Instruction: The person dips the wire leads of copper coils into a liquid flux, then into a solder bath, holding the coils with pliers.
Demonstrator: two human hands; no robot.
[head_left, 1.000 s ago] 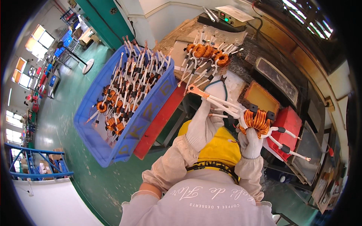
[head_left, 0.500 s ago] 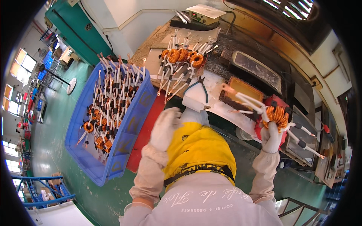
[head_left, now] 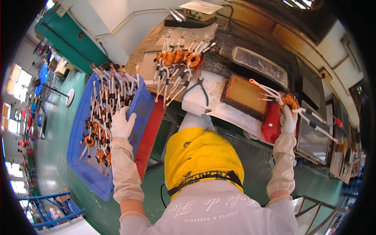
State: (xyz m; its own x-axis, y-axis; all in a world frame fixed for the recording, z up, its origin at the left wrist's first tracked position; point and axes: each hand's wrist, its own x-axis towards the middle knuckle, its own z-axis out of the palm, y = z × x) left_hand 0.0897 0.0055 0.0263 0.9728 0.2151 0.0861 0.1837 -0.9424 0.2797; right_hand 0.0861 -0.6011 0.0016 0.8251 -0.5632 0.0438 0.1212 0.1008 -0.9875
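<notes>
My right hand [head_left: 288,122], in a white glove, grips a copper-wound ring coil [head_left: 290,101] with white sleeved leads. The coil is held up beside a red box [head_left: 271,124], its leads sticking out to both sides. My left hand [head_left: 122,124], also gloved, is over the right side of a blue plastic bin [head_left: 89,177]. Its fingers and thumb are apart and nothing shows in them; whether they touch the leads below is unclear. Inside the bin stand many similar coils [head_left: 102,156], their white leads and copper lugs pointing up.
Several finished-looking coils [head_left: 178,58] lie on the bench at its far left. Pliers [head_left: 205,94] with dark green handles rest on white paper nearby. A square tray with an amber surface [head_left: 246,96] sits left of the red box. Behind stands a small control unit [head_left: 199,15].
My left hand has moved left, from near the yellow apron to over the blue bin. The right hand with the coil has shifted slightly up and right. The view has turned a little.
</notes>
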